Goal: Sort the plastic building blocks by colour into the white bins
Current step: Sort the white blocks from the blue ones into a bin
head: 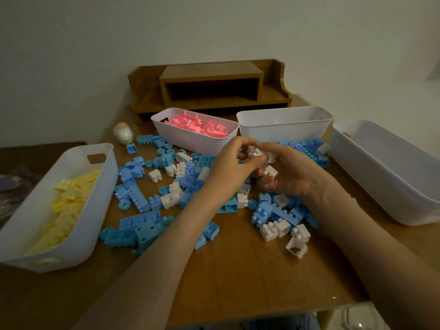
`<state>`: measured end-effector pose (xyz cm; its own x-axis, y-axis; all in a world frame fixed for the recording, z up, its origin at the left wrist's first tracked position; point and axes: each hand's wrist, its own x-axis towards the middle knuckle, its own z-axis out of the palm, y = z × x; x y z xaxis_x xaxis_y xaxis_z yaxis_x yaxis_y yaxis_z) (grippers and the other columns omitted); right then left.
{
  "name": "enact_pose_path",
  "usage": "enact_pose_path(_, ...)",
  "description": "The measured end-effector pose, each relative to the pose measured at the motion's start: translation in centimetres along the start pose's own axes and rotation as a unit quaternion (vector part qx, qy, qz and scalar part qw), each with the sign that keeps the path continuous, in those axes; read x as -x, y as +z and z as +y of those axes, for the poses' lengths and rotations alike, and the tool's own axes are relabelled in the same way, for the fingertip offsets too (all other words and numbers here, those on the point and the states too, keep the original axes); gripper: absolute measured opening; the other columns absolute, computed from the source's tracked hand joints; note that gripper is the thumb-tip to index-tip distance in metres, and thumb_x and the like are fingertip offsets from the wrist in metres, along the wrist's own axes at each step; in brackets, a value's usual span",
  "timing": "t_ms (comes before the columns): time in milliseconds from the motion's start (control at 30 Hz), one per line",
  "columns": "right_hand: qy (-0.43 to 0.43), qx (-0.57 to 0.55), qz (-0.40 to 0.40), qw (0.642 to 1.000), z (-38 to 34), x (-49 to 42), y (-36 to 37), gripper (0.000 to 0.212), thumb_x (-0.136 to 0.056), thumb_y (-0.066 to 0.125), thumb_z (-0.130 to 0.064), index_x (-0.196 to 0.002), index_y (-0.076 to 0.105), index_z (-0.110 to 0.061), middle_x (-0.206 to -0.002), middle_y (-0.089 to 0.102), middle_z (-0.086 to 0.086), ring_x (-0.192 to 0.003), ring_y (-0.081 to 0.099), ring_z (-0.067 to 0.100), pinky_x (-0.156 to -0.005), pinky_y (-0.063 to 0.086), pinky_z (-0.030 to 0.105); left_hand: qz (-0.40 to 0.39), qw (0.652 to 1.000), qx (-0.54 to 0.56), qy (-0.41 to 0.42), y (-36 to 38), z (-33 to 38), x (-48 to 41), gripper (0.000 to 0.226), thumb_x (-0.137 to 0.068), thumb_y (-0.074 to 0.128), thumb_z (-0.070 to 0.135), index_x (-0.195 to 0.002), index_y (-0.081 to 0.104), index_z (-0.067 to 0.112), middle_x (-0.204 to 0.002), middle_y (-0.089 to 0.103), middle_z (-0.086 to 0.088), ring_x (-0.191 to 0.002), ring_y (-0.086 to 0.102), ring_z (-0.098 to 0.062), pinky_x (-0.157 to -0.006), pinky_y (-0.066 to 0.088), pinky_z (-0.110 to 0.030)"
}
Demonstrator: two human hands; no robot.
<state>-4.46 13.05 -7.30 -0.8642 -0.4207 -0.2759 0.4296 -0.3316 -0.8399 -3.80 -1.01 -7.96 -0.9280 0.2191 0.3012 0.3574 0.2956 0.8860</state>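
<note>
Blue blocks (140, 225) and white blocks (273, 231) lie scattered over the wooden table (238, 277). Above the middle of the pile my right hand (292, 175) cups several white blocks (270, 172) in its palm. My left hand (231, 165) pinches one white block (253, 151) at the top of that handful, fingertips touching the right hand. Four white bins stand around the pile: one with yellow blocks (107, 163) at the left, one with pink blocks (190, 141) at the back, one at the back right (285, 129) and one at the far right (381, 186).
A wooden desk shelf (212, 86) stands against the wall behind the bins. A small egg-shaped figure (123, 133) sits left of the pink bin. The table's front edge runs near the bottom of the view; a dark surface (35, 153) lies beyond the yellow bin.
</note>
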Motion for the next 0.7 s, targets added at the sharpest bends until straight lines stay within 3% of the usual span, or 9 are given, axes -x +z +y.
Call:
enact_pose_path(200, 0.003, -0.023, 0.024, 0.999, -0.22, 0.19, -0.01, 0.024, -0.084, 0.057, -0.024, -0.104, 0.058, -0.011, -0.077, 0.062, 0.004, -0.059, 0.051, 0.010, -0.042, 0.040, 0.014, 0.022, 0.996, -0.080, 0.040, 0.01, -0.11, -0.11, 0.031, -0.090, 0.062, 0.024, -0.120, 0.056, 0.023, -0.112, 0.050, 0.007, -0.098, 0.053, -0.007, -0.069, 0.041, -0.005)
enact_pose_path(567, 0.004, -0.014, 0.025, 1.000, -0.20, -0.20, -0.26, 0.036, -0.083, 0.061, -0.025, -0.117, 0.054, -0.013, -0.087, 0.063, 0.006, -0.059, 0.053, 0.012, -0.041, 0.042, 0.015, 0.021, 0.997, -0.073, 0.032, 0.03, -0.10, -0.33, 0.025, -0.099, 0.044, 0.024, -0.121, 0.056, 0.018, -0.116, 0.058, 0.004, -0.100, 0.056, -0.008, -0.076, 0.045, -0.013)
enact_pose_path(700, -0.001, -0.017, 0.022, 1.000, -0.23, -0.23, -0.37, 0.032, -0.082, 0.060, -0.023, -0.112, 0.055, -0.011, -0.087, 0.062, 0.007, -0.057, 0.052, 0.012, -0.039, 0.042, 0.014, 0.030, 0.995, -0.086, 0.045, 0.09, -0.20, -0.46, 0.025, -0.100, 0.043, 0.021, -0.120, 0.057, 0.015, -0.115, 0.059, 0.001, -0.100, 0.057, -0.011, -0.080, 0.047, -0.019)
